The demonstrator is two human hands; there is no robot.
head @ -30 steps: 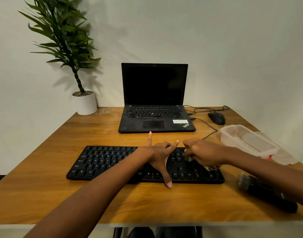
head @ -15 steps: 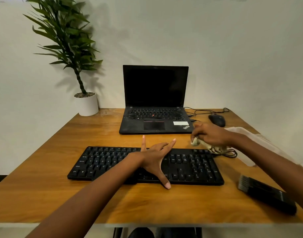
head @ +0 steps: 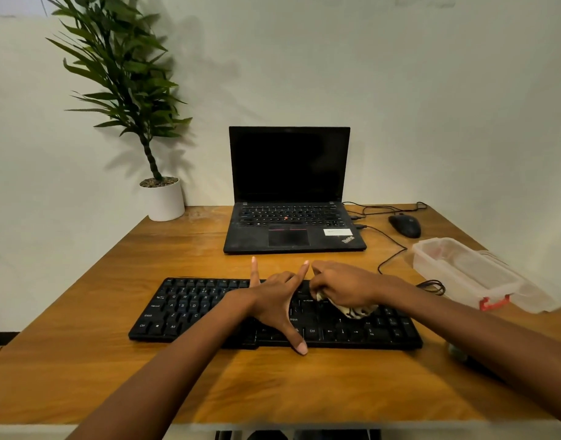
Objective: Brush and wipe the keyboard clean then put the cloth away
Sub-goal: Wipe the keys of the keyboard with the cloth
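On the wooden desk (head: 183, 379), left hand (head: 277, 304) splays flat bracing the black keyboard (head: 209, 312), right hand (head: 344, 289) grips a bunched patterned cloth (head: 357, 311) on right-side keys; hard rubbing could pop keycaps.

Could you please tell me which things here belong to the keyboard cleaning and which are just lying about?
In use: keyboard, steadied by the left hand; cloth, gripped by the right hand; clear container, probably for the cloth.
Lying about: laptop, mouse, potted plant.
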